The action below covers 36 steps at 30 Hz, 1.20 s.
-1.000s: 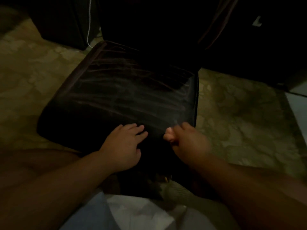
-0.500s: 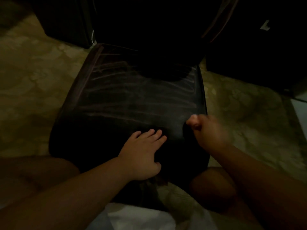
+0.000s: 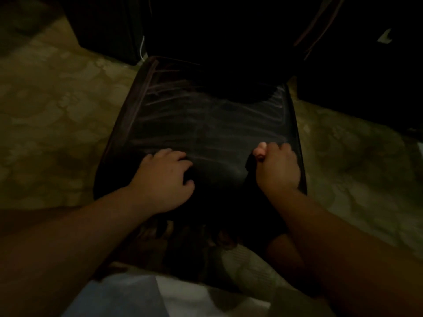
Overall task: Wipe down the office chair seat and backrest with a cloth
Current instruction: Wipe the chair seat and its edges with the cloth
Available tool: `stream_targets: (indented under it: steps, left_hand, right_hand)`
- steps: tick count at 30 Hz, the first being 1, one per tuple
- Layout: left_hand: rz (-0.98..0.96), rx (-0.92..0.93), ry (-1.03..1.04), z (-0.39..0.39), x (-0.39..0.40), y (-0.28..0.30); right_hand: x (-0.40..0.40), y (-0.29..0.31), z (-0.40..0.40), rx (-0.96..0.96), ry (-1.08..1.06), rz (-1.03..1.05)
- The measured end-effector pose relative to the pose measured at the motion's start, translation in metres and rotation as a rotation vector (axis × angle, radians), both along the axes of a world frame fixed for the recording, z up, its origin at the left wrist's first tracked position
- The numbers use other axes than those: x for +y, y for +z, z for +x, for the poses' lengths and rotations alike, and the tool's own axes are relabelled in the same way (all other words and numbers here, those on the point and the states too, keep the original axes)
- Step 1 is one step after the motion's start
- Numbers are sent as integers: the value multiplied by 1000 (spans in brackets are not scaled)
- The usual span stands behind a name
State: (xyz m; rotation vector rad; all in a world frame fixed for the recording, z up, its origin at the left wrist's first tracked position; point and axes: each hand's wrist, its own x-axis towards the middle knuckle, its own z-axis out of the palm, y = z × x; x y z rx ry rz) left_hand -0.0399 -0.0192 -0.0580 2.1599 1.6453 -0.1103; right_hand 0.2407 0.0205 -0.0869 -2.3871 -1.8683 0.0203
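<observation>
Wiping seat (image 3: 206, 124) near its front right corner | right hand (image 3: 277, 167) fisting a dark cloth (image 3: 250, 163), having slid rightward | left hand (image 3: 163, 179) bracing, fingers loosely curled, empty | backrest (image 3: 217, 42) probably pending

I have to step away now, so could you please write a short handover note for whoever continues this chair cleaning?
Left hand: rests on the seat near its front, holding nothing.
Right hand: fisted round a dark cloth at the seat's front right.
Done: streaky wipe marks cover most of the seat.
Left: the seat's front edge shows no streaks; the backrest is too dark to judge, so wipe it.
</observation>
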Motion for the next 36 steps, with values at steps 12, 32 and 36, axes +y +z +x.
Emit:
stream_targets:
  steps: [12,32,36]
  left_hand:
    - [-75,48,-72,20,-21,-16]
    - [-56,-788,962,-47,46,-76]
    - [-20,-921,982,-44,44,-84]
  right_hand:
    - [12,5,-17,-1,-29,-13]
    - [21,11,10,-85,408,-166]
    - [68,4,0,2,25,18]
